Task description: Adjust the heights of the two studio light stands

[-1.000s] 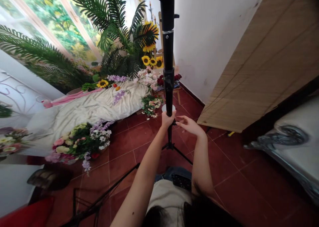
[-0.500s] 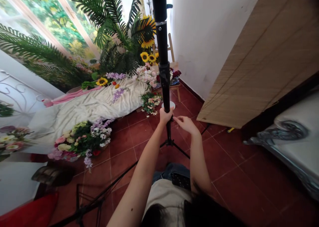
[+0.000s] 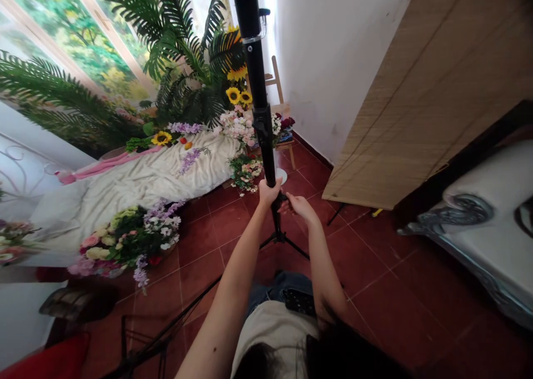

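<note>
A tall black light stand [image 3: 261, 96] rises in front of me, leaning slightly left at the top. Its spread legs [image 3: 278, 237] rest on the floor. My left hand [image 3: 270, 191] is wrapped round the lower pole. Just to the right and slightly lower, my right hand [image 3: 295, 206] has its fingers curled at a small dark knob [image 3: 283, 197] on the pole's side. The fingers partly cover that knob. Higher up, a clamp collar [image 3: 262, 118] and a second joint with a lever [image 3: 264, 12] sit on the pole.
Left of the stand is a low bed with a cream blanket [image 3: 166, 168], flowers [image 3: 125, 232] and palm leaves [image 3: 179, 51]. A wooden easel [image 3: 275, 79] stands behind. On the right are a bamboo blind [image 3: 387, 107] and a white sofa [image 3: 491, 212]. Another black stand [image 3: 166, 334] lies low at left.
The view has shifted slightly, so the stand appears further left. My right hand's fingers have curled in closer at the knob. The left hand keeps its hold on the pole.
</note>
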The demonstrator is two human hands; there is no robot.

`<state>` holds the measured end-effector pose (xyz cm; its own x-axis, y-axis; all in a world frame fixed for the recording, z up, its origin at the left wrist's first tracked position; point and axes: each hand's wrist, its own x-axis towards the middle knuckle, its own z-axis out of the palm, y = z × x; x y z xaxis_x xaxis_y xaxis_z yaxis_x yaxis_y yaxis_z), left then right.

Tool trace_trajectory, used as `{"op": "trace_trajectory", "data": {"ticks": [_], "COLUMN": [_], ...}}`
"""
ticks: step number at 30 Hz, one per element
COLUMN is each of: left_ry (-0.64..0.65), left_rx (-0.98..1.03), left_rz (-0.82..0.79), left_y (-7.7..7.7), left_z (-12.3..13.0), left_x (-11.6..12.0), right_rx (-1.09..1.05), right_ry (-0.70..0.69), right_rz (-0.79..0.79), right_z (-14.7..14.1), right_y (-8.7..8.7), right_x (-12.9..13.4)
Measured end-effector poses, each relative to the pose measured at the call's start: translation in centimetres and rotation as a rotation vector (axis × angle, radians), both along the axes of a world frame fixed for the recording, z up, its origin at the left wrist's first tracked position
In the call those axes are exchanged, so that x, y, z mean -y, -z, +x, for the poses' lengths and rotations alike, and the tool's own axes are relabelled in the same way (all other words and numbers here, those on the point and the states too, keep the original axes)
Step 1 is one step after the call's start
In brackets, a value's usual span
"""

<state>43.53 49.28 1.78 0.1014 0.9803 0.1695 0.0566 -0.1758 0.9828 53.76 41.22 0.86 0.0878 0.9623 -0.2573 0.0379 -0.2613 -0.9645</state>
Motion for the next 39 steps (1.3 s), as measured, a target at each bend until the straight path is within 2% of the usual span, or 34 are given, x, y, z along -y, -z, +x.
{"op": "trace_trajectory", "data": {"ticks": [2,5,11,23,30,36,39], "left_ry": [0.012,0.014,-0.004,0.009,0.013,0.014,0.019], "left_rx": [-0.002,0.001,-0.009,-0.025,-0.015,-0.019,-0.020], "left_rz": [0.008,0.012,0.012,0.022,0.031,0.045,0.040], "left_y": [0.1,0.3,-0.2,-0.2,-0.3,0.1,0.4], "left_z": [0.0,0.0,0.0,-0.2,-0.3,-0.3,-0.2], "left_x": [-0.1,-0.2,0.1,0.1,0.1,0.0,-0.1], "right_rx": [-0.037,0.019,0.329,0.544,0.455,0.404,0.223], "right_ry": [-0.052,-0.070,-0.030,-0.117,-0.100,-0.111,-0.116], "right_rz": [-0.049,0.029,0.216,0.239,0.162,0.167,0.097], "right_z": [0.7,1.6,2.3,1.9,1.8,1.8,1.3], "right_y": [-0.3,-0.5,-0.5,-1.4,-1.6,-1.2,-0.6], "right_x": [0.2,0.7,1.0,0.7,0.4,0.2,-0.3]}}
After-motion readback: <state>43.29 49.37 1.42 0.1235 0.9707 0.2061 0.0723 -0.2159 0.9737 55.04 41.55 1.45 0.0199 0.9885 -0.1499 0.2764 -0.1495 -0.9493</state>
